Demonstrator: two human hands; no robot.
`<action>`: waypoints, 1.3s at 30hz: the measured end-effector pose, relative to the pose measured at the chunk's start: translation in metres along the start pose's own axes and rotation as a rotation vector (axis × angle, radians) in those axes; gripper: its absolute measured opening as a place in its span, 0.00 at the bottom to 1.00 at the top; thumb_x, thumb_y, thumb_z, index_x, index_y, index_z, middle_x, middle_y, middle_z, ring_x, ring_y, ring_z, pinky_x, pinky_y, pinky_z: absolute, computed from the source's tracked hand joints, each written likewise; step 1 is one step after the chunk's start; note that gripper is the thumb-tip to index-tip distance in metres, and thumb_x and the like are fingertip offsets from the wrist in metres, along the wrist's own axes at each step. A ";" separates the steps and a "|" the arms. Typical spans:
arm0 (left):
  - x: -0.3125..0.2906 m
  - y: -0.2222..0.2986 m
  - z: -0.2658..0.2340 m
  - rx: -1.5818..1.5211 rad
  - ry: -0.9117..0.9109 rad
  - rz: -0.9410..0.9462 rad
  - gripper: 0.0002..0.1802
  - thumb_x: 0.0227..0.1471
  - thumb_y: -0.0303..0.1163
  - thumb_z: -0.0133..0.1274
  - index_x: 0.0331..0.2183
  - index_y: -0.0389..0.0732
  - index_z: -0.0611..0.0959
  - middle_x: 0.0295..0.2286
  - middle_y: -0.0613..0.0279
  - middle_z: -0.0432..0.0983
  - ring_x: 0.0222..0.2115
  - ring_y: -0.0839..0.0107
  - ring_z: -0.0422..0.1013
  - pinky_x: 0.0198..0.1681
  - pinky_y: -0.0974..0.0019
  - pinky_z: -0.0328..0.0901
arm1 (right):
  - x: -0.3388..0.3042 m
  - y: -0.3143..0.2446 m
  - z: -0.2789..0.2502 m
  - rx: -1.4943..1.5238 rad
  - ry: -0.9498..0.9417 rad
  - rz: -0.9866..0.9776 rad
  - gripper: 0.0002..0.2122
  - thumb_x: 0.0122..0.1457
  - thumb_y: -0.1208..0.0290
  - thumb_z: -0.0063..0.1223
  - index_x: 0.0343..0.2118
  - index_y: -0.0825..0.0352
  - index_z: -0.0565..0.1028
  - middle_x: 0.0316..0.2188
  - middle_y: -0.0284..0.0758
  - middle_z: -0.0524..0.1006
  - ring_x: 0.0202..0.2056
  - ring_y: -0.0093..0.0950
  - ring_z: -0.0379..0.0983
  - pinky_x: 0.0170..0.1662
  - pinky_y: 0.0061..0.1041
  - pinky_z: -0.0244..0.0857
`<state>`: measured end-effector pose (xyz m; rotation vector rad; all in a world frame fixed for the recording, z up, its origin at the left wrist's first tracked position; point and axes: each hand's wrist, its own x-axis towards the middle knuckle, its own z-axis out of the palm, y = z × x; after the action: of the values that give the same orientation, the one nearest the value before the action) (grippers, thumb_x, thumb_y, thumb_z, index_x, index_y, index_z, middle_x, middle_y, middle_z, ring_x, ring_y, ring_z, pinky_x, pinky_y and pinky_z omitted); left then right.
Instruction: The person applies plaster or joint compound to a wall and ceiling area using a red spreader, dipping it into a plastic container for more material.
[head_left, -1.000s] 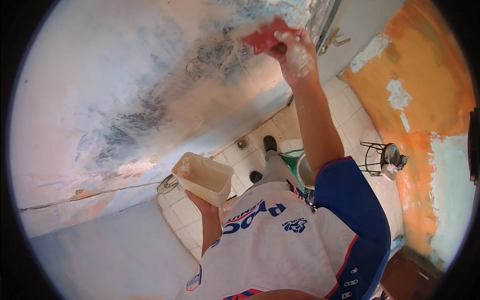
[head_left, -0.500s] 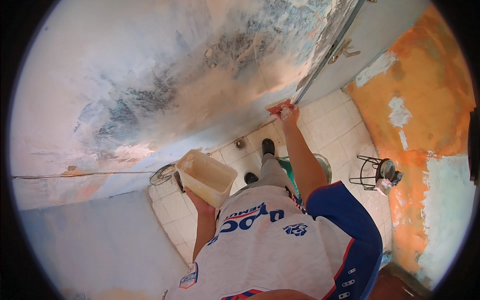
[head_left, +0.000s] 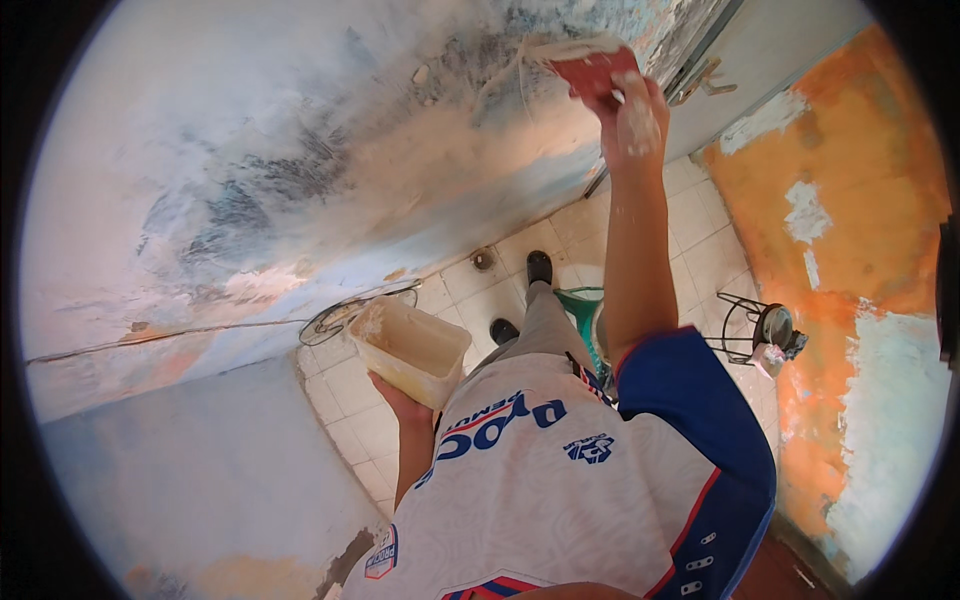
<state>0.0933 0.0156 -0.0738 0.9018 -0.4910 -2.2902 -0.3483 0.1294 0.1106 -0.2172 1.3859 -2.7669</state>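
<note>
My right hand (head_left: 632, 112) is closed round a red putty spreader (head_left: 598, 74), with white paste along its edge and smears of it on my fingers and wrist. The spreader's edge is at the patchy wall (head_left: 400, 110), near the door frame; whether it presses on the surface I cannot tell. Low on the left, my left hand (head_left: 400, 398) holds a cream rectangular plastic tub (head_left: 410, 350) from beneath and the side. The tub is tilted with its mouth upward, its inner walls smeared with paste. Most of the left fingers are hidden behind it.
A grey door with a lever handle (head_left: 700, 85) stands at the upper right. Beside the orange wall (head_left: 840, 170) is a black metal stool (head_left: 745, 325) with items on it. A green container (head_left: 585, 315) sits by my legs. A coiled cable (head_left: 345, 315) hangs along the wall's base.
My right hand with the spreader has moved up the wall from low beside the door frame. The left hand and tub have barely moved.
</note>
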 end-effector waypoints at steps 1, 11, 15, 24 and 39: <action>0.005 -0.001 -0.004 -0.016 -0.003 0.017 0.38 0.62 0.65 0.30 0.63 0.50 0.62 0.60 0.62 0.62 0.59 0.58 0.61 0.61 0.54 0.61 | -0.010 0.006 -0.013 0.000 0.019 0.016 0.10 0.56 0.75 0.49 0.38 0.75 0.71 0.30 0.41 0.77 0.29 0.32 0.77 0.32 0.32 0.78; 0.019 -0.006 0.007 0.006 0.018 -0.103 0.41 0.62 0.66 0.27 0.65 0.50 0.59 0.62 0.61 0.58 0.61 0.56 0.57 0.63 0.52 0.56 | 0.011 0.258 -0.200 -0.158 0.043 0.352 0.08 0.63 0.71 0.51 0.35 0.72 0.69 0.26 0.44 0.78 0.26 0.36 0.79 0.25 0.34 0.79; 0.009 -0.005 -0.014 0.017 0.082 -0.076 0.41 0.61 0.67 0.27 0.65 0.51 0.59 0.63 0.61 0.58 0.61 0.56 0.57 0.63 0.52 0.56 | 0.036 0.165 -0.058 -0.110 0.033 0.195 0.06 0.58 0.77 0.53 0.33 0.72 0.68 0.27 0.37 0.74 0.24 0.30 0.74 0.31 0.35 0.81; 0.030 0.001 0.013 -0.056 -0.076 -0.037 0.40 0.61 0.66 0.29 0.64 0.51 0.60 0.61 0.61 0.60 0.60 0.56 0.59 0.62 0.51 0.59 | -0.016 -0.031 0.017 0.036 -0.016 0.080 0.06 0.56 0.77 0.52 0.35 0.71 0.70 0.28 0.34 0.74 0.30 0.28 0.74 0.39 0.34 0.78; 0.009 -0.002 -0.031 -0.035 0.055 -0.059 0.40 0.62 0.66 0.28 0.64 0.50 0.61 0.61 0.60 0.60 0.60 0.55 0.59 0.62 0.50 0.58 | 0.009 0.219 -0.068 -0.218 0.064 0.336 0.05 0.58 0.79 0.50 0.34 0.74 0.68 0.26 0.39 0.71 0.22 0.32 0.74 0.30 0.35 0.79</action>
<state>0.1097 0.0082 -0.1011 0.9716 -0.4045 -2.3129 -0.3729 0.0512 -0.1042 0.0933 1.5729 -2.3726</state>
